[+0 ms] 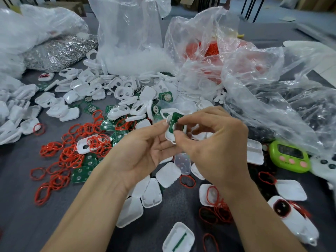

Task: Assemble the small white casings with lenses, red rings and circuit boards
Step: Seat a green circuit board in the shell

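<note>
Grey table, parts everywhere. Left hand grips white casing; right hand pinches green circuit board against it (both held above table). Clear bag behind holds red rings.

Right-hand fingers hide part of the circuit board; the white controller is cut off.

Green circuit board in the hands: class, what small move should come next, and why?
Probably press the circuit board flat into the white casing. The right hand pinches the board, which looks tilted against the casing that the left hand holds, so it seems not yet seated.
</note>
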Tool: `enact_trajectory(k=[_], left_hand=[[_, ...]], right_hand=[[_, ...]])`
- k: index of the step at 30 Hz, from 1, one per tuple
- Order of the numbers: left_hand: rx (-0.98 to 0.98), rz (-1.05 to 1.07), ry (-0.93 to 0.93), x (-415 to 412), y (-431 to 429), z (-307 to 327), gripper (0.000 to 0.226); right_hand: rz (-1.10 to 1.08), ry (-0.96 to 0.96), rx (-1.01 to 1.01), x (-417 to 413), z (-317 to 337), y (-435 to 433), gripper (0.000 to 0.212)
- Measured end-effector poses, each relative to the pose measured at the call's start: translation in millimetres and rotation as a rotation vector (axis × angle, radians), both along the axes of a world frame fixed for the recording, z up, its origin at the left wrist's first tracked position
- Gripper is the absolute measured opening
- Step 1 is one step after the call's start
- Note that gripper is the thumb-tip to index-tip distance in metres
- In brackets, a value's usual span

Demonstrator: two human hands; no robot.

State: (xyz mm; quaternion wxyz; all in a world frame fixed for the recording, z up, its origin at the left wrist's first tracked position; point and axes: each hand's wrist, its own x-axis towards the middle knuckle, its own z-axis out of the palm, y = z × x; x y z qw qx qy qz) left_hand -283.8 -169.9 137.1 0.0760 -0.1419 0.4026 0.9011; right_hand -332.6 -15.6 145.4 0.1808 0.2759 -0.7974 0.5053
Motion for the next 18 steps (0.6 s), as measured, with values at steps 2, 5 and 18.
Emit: enact_trajectory(k=[2,5,18], left_hand=[[0.000,-0.006,0.007,0.3,-0.6,0.0,0.034],[-0.033,-0.002,0.002,0.3,-1.0,-0.1,0.034],[0.131,0.063,0.053,5.5,-13.5,5.2,0.033]], right_hand=[[0.090,-0.235,-0.242,-3.0,3.4,-0.4,0.015],[0.120,-0.492,-0.585,-13.5,8.4,5.0,0.013],[-0.231,-0.266,0.289,-21.2,5.9,-0.9,0.035]])
